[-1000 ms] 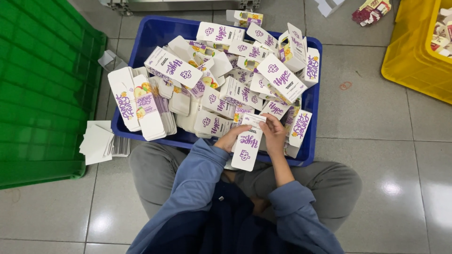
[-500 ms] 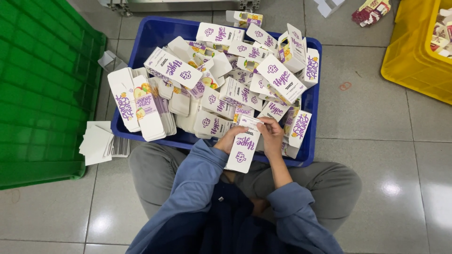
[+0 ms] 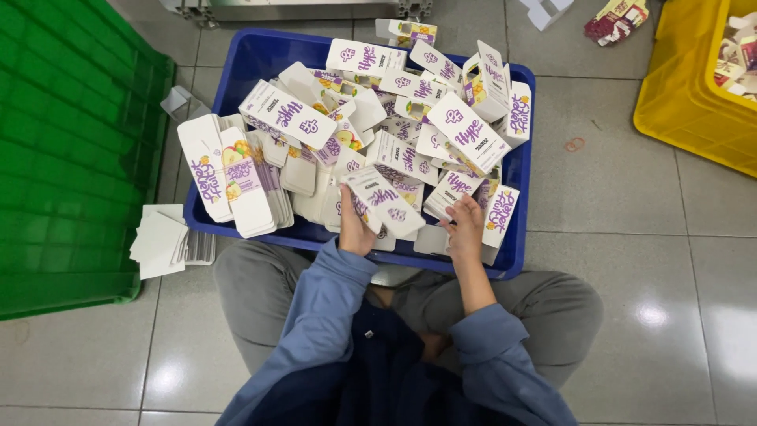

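Note:
A blue crate (image 3: 516,252) in front of my knees is heaped with several white cartons printed in purple. My left hand (image 3: 353,229) grips one folded-up white carton (image 3: 386,203) at its near end and holds it tilted over the crate's front edge. My right hand (image 3: 465,229) rests beside it on the pile at the crate's front right, fingers touching a flat carton (image 3: 498,217) that stands against the wall. A stack of flat cartons (image 3: 236,177) leans on the crate's left side.
A green crate (image 3: 71,158) lies overturned on the left. A small stack of white flat blanks (image 3: 162,243) sits on the tiled floor beside it. A yellow crate (image 3: 686,102) holding more cartons stands at the upper right. A metal frame (image 3: 300,9) runs along the top.
The carton held by both hands has swung from upright to lying tilted in my left hand. My right hand has let go and moved right onto the pile.

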